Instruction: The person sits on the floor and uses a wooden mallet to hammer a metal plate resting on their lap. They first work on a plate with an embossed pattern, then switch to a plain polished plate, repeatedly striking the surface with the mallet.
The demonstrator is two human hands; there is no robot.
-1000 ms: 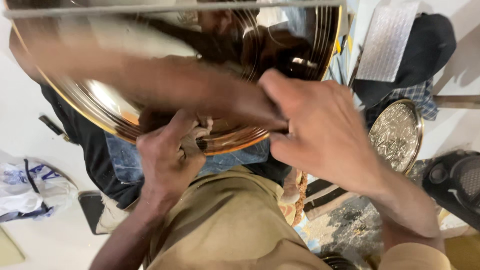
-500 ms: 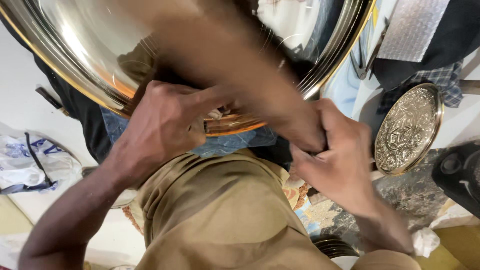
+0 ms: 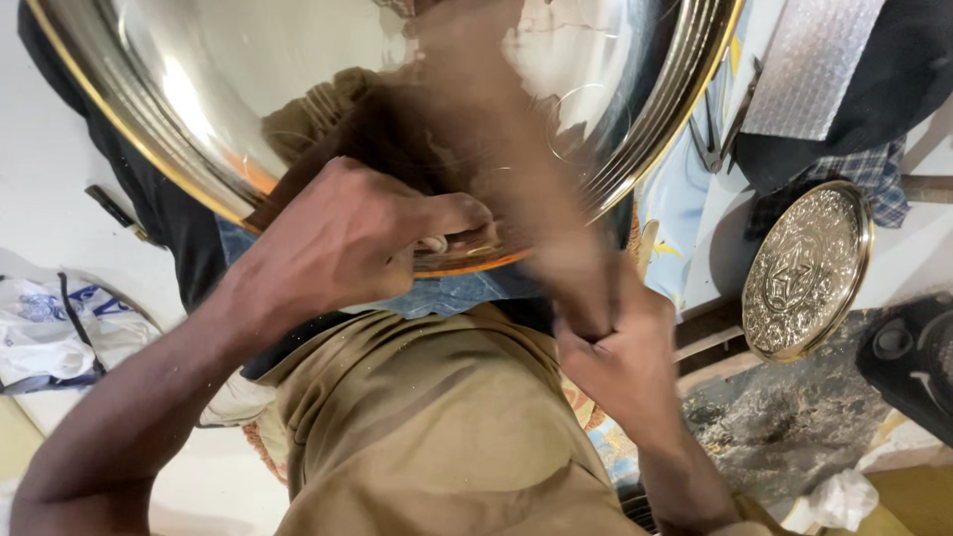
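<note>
Gripping the big polished brass tray (image 3: 298, 109) at its near rim, my left hand (image 3: 347, 238) stays clamped; my right hand (image 3: 615, 357), fisted around something blurred, has dropped below the rim since a second ago, mid-stroke.

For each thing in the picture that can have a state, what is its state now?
Large polished metal dish: tilted, gripped at its lower rim.
Left hand: closed on the dish rim.
Right hand: fisted around something blurred, cannot tell what.
Embossed round plate: leaning, untouched.
White plastic bag: crumpled on the floor.
</note>
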